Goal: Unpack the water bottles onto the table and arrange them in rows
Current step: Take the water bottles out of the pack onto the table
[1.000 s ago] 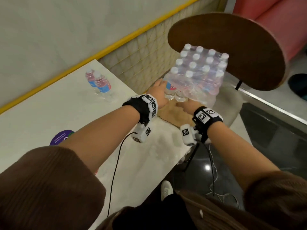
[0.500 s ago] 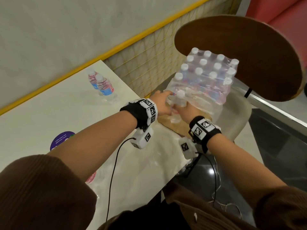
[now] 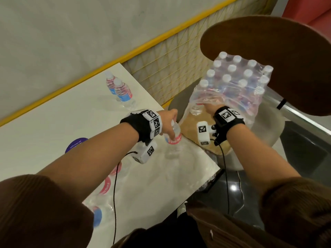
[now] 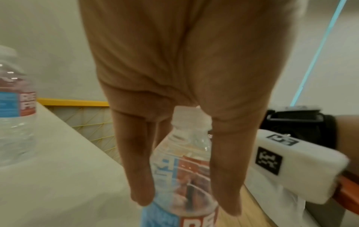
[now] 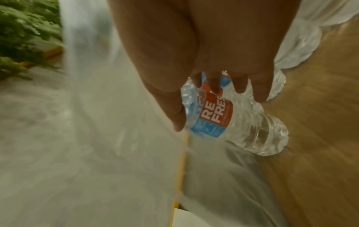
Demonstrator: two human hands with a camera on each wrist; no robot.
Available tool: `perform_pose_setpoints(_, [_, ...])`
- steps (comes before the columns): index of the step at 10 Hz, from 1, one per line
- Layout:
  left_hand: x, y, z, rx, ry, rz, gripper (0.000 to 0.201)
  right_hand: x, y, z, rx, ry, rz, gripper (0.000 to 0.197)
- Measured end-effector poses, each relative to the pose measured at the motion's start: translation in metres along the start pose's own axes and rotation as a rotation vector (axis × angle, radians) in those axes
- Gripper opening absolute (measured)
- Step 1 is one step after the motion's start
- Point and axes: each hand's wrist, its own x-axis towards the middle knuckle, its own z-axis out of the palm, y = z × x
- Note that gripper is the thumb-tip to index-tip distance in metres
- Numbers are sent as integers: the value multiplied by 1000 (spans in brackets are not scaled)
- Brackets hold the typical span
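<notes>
Left hand (image 3: 169, 122): fingers wrapped round a clear plastic water bottle (image 3: 173, 136) by the neck, mid-frame, carrying it over the white surface (image 3: 53, 126).
Right hand (image 3: 210, 109): fingers gripping a second clear bottle (image 5: 233, 119), pulling it from the shrink-wrapped pack (image 3: 238, 86), upper right.

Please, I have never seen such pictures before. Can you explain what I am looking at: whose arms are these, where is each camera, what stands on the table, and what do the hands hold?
No machine here: a person works with bare hands. The large picture comes from a camera on the head, looking down. The other two come from cameras strapped to the wrists, looking along the fingers.

The left hand holds a water bottle by its top, above the white table. The right hand reaches into the plastic-wrapped pack of bottles standing on a chair, and grips another bottle. Two bottles already stand at the table's far edge; more show near the left sleeve, partly hidden.
</notes>
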Motion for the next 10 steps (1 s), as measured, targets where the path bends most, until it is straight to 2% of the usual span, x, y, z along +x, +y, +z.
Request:
perform_pose_setpoints(1, [-13, -18, 4, -80, -26, -9, 54, 27, -1, 6, -145, -47, -107, 63])
perform_pose_setpoints(2, [-34, -31, 11, -147, 27, 7, 54, 70, 12, 5, -272, -1, -172, 61])
perform_pose_setpoints(3, [-65, -45, 16, -120, 91, 17, 55, 88, 18, -5, -358, 96, -153, 76])
perform_pose_setpoints(4, [-97, -59, 18, -116, 106, 22, 56, 18, 6, 4, -255, 97, -144, 61])
perform_pose_setpoints(5, [-127, -75, 21, -105, 126, 28, 56, -32, 13, 14, -249, 226, -174, 71])
perform_pose_setpoints(6, [-149, -90, 25, -88, 153, 41, 57, -78, 27, 28, -324, 219, -383, 59])
perform_pose_setpoints(7, [-162, -99, 34, 1, 138, 60, 58, -130, 32, 45, -446, 85, -633, 53])
perform_pose_setpoints(8, [-169, -99, 45, 192, 50, 74, 60, -173, 38, 72, -382, -314, -670, 51])
perform_pose_setpoints(9, [-171, -96, 62, 382, -106, 79, 62, -196, 51, 102, -560, -579, -669, 56])
perform_pose_setpoints(10, [-175, -98, 76, 493, -152, 85, 57, -214, 64, 136, -657, -666, -695, 59])
